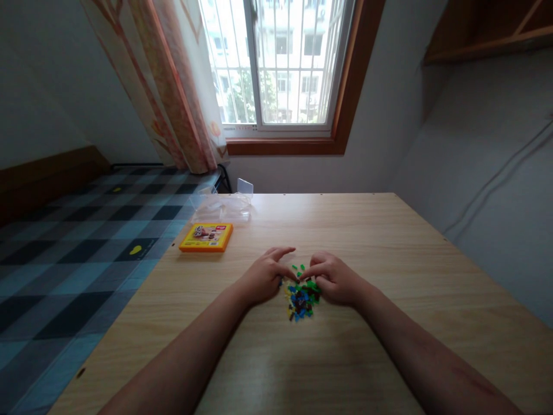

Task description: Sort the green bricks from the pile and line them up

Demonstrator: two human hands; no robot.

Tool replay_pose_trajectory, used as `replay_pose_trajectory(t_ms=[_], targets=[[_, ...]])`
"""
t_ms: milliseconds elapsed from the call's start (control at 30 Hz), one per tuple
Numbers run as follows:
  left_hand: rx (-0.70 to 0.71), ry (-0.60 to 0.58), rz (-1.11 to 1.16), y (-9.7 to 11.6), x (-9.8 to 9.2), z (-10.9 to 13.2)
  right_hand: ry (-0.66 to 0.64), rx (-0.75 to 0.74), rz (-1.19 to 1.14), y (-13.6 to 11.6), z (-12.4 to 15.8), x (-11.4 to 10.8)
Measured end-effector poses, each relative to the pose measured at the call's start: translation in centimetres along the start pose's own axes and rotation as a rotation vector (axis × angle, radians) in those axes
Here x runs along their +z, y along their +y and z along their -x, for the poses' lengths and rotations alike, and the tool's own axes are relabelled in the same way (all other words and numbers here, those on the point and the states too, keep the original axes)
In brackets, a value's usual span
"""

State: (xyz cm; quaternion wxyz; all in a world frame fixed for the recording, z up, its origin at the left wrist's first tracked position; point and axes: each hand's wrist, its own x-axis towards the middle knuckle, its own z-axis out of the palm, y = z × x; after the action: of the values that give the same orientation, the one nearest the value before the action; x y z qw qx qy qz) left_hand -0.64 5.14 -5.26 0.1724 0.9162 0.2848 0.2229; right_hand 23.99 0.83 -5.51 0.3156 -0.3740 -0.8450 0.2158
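A small pile of tiny plastic pieces (302, 300) in blue, green, yellow and dark brown lies on the wooden table between my two hands. My left hand (268, 275) is at the pile's left edge, one finger stretched forward and another reaching in to the pieces. From the other side my right hand (334, 276) points a finger at the same spot, its remaining fingers partly curled. Both fingertips touch or nearly touch small dark pieces at the pile's far edge. A few loose green pieces (299, 267) lie just beyond them. Neither hand shows anything gripped.
On the table's left side sits a yellow and orange box (206, 237), with a clear plastic package (224, 206) behind it. A bed with a checked cover (82, 259) adjoins the table (410, 253) on the left. A window and curtain are beyond.
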Motion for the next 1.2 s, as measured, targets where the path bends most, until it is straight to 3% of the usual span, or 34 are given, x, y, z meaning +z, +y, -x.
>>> replay_pose_trajectory(t_ms=[433,633,833,1200], targets=[[0.031,-0.016,-0.020,0.20,0.04,0.05,-0.059,-0.015,0.011,-0.10,0.09,-0.03],[0.042,-0.017,-0.069,0.35,-0.19,-0.03,0.001,0.005,0.015,0.19,0.05,-0.02],[0.009,0.052,-0.062,0.43,-0.35,0.05,0.084,0.022,0.067,0.65,0.07,0.56],[0.024,0.011,-0.058,0.63,-0.22,-0.04,0.063,0.003,0.100,0.53,0.00,0.61]])
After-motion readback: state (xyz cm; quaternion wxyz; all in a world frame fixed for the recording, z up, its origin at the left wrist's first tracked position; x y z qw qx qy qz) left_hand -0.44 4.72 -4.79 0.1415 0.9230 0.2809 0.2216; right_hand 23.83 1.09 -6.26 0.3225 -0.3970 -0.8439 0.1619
